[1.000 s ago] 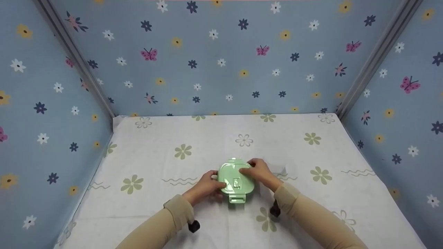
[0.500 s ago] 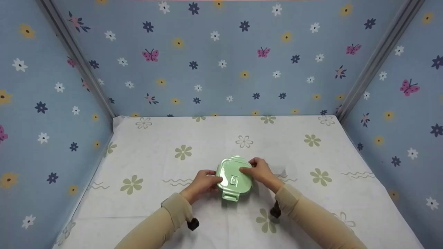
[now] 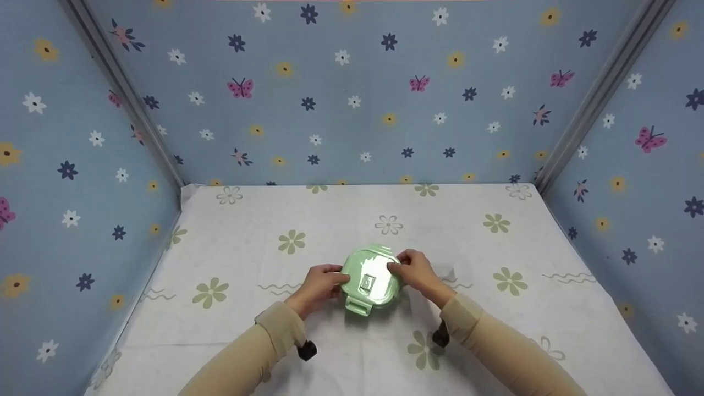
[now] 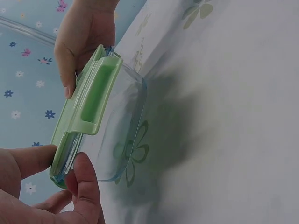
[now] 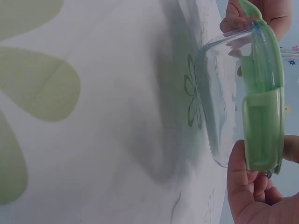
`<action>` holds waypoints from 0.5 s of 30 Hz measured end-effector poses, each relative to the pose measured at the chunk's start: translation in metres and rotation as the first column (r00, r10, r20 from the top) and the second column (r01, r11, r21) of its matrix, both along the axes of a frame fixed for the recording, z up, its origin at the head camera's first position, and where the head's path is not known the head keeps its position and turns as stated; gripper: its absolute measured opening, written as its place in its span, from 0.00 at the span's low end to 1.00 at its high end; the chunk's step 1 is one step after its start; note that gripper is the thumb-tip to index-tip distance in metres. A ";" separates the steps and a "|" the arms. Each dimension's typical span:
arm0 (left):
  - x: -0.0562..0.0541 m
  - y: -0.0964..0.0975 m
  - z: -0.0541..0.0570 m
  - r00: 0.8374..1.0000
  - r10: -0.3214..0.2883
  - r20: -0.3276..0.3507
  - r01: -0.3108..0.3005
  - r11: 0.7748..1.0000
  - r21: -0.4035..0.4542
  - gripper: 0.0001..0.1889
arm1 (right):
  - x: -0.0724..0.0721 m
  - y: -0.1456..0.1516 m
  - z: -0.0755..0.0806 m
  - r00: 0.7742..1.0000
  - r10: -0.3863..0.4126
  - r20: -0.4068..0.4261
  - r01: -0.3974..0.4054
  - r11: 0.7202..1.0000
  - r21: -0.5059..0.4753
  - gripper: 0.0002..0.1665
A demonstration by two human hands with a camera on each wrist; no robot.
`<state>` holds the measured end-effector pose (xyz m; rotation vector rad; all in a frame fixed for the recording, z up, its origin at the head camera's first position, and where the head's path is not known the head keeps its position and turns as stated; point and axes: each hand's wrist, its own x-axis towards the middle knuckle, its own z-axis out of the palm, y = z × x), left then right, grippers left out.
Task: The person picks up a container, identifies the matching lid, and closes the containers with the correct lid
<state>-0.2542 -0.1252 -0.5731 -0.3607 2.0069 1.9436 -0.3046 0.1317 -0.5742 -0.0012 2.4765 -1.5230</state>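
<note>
A clear glass food container [image 4: 114,140] with a green lid [image 3: 366,272] is held between both hands. My left hand [image 3: 317,289] pinches its left edge, thumb on the lid and fingers below the rim. At the opposite edge, my right hand [image 3: 419,276] grips it the same way, its thumb on top of the lid. One green latch flap [image 3: 358,306] sticks out toward the front left. In the right wrist view, a side flap [image 5: 261,133] hangs down by the right fingers [image 5: 239,172]. The glass base is hidden under the lid in the head view.
A white cloth [image 3: 231,247] with green flowers covers the table. The container's shadow [image 4: 173,130] falls on it. Blue flowered panels [image 3: 352,82] rise at the back and both sides, with grey posts [image 3: 124,93] at the corners. A pale translucent piece [image 3: 443,270] lies behind the right wrist.
The container has turned clockwise as seen from above, its front flap swinging left. My left hand has shifted slightly left and away from me; the right hand stays nearly in place.
</note>
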 end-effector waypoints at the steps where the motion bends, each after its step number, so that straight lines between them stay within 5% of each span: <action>1: -0.001 -0.001 0.000 1.000 0.003 -0.002 -0.003 1.000 0.007 0.27 | 0.000 0.001 0.000 1.000 -0.004 0.000 0.004 1.000 -0.006 0.13; 6: -0.004 -0.002 0.000 1.000 0.025 -0.008 -0.025 0.998 0.049 0.21 | 0.002 0.003 -0.003 1.000 -0.020 0.013 0.021 0.998 -0.057 0.10; 15: -0.015 -0.009 -0.003 0.998 0.039 -0.055 -0.040 0.999 -0.006 0.19 | 0.007 0.008 -0.001 0.998 -0.014 0.065 0.022 0.992 -0.125 0.10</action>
